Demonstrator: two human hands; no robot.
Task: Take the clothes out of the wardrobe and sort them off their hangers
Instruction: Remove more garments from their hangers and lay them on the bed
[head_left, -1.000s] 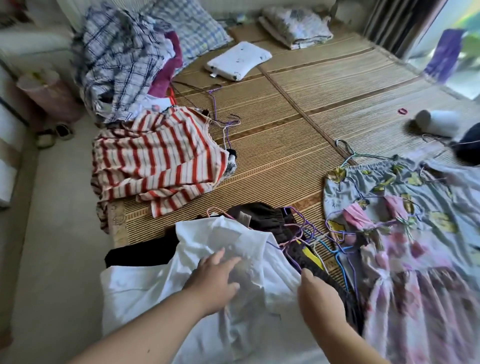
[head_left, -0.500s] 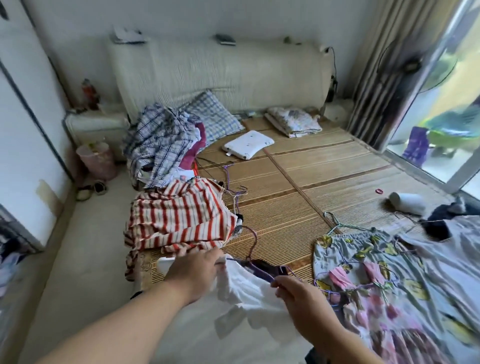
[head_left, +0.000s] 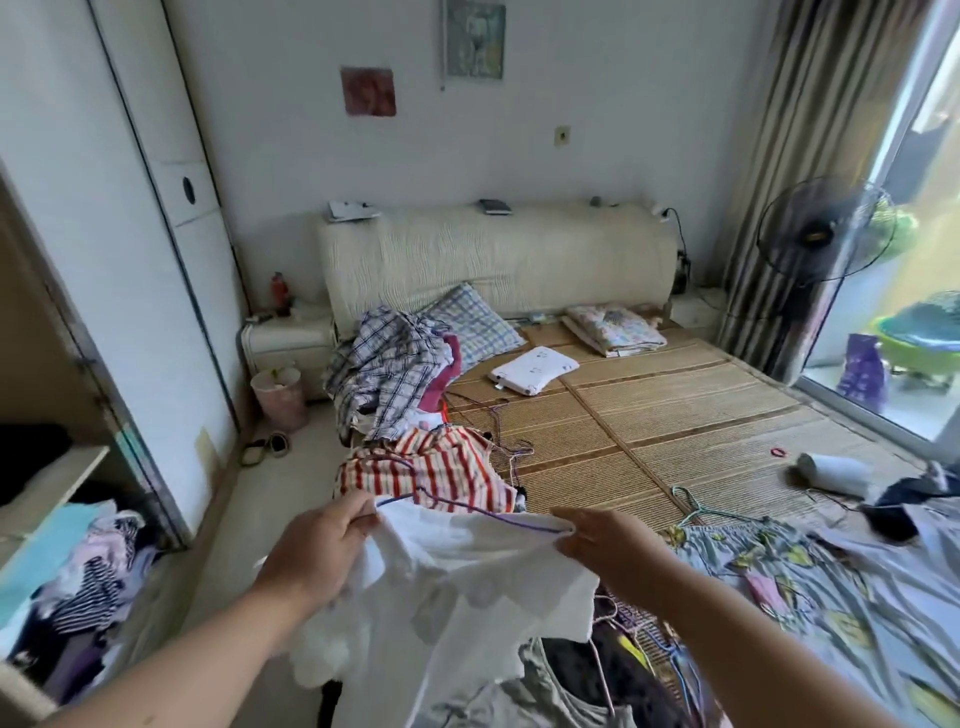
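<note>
Fingers of our left hand (head_left: 317, 551) curl round one shoulder of the white shirt (head_left: 467, 582), and our right hand (head_left: 613, 551) pinches the other. We hold the shirt up over the bed's (head_left: 675, 415) near edge, in front of a striped top (head_left: 431, 467). Its purple hanger (head_left: 493, 514) runs left to right between our hands, dipping slightly rightward, and the shirt's body hangs downward.
</note>
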